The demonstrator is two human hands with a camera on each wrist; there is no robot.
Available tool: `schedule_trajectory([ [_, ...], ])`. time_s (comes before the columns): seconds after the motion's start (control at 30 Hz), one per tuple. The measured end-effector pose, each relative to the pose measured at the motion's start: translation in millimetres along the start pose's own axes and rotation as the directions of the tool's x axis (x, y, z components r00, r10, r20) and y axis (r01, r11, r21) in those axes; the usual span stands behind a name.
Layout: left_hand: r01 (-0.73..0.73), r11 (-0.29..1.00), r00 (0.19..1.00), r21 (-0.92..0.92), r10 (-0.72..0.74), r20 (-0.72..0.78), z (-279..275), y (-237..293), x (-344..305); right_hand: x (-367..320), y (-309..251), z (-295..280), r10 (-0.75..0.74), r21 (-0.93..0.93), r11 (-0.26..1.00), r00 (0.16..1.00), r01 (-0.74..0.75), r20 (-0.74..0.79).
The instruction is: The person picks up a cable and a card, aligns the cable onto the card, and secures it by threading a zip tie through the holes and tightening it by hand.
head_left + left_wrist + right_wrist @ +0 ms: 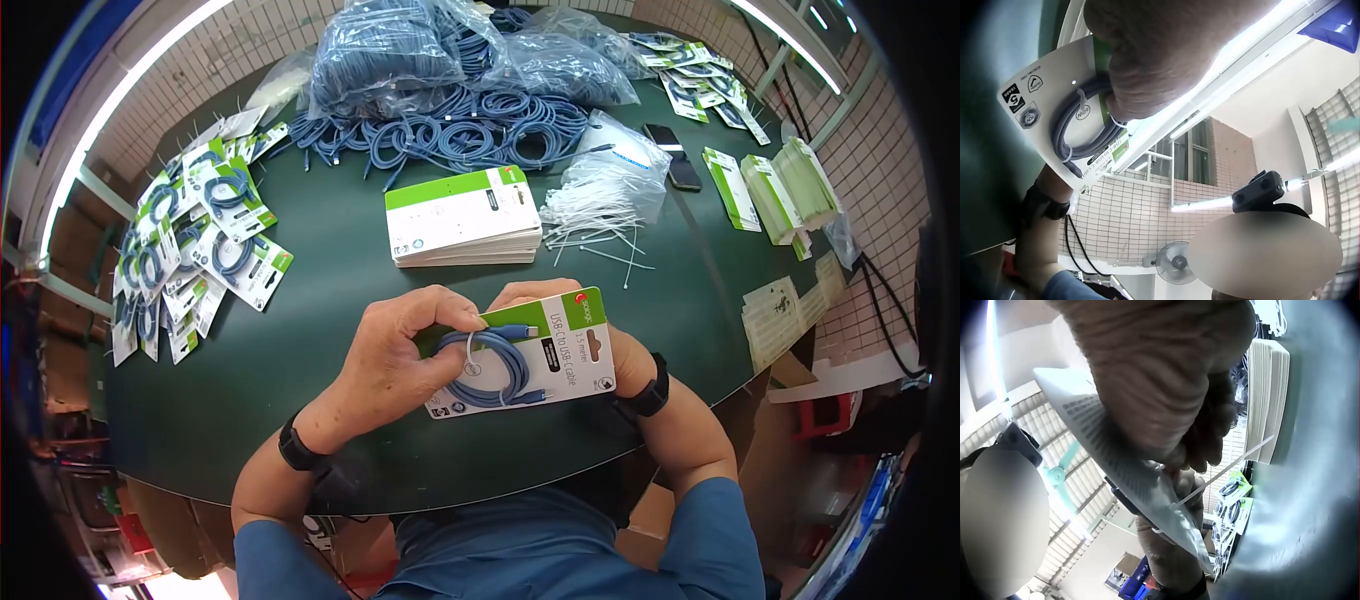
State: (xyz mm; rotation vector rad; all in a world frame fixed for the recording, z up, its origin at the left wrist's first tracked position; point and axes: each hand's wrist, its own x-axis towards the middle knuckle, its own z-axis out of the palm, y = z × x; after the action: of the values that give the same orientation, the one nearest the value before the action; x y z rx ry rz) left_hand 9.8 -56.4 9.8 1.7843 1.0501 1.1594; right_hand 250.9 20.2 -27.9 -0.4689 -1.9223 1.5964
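A white and green retail card [575, 345] printed "USB-C to USB-C cable" is held up over the near part of the table, with a coiled blue USB-C cable [520, 372] against its front. My left hand [400, 345] pinches the coil's left side between thumb and index finger, right at a white cable tie [471, 352] looped around it. A second tie [1067, 153] circles the coil lower down. From behind, my right hand [628, 362] grips the card, its fingers mostly hidden. On the card's back, a tie tail [1225, 470] sticks out near the fingers of my right hand.
A stack of blank cards [460, 220] stands ahead, beside loose white cable ties [595, 215]. Finished cable cards [185, 245] pile up at left. Behind lie loose blue cables [460, 130] and bagged cables [390, 60]. A phone [675, 158] and more cards [770, 195] are at right.
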Motion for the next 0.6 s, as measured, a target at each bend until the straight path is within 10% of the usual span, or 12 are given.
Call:
schedule_trajectory([
  [0.13, -0.005, 1.000, 0.999, 0.013, 0.004, 0.044, 2.1, -1.5, -1.3, 5.9, -6.6, -8.1, -0.270, -0.525, 0.806, 0.959, 0.272, 0.082],
  [0.4, 0.071, 0.997, 0.992, 0.027, -0.074, 0.106, 8.8, 5.2, -0.3, 11.5, -1.8, -9.1, -0.376, -0.628, 0.737, 0.924, 0.250, -0.074],
  [0.6, -0.343, 0.836, 0.931, 0.429, 0.242, 0.273, 4.7, -1.6, 0.7, 13.5, 1.9, -1.5, -0.381, -0.644, 0.732, 0.917, 0.222, -0.117],
])
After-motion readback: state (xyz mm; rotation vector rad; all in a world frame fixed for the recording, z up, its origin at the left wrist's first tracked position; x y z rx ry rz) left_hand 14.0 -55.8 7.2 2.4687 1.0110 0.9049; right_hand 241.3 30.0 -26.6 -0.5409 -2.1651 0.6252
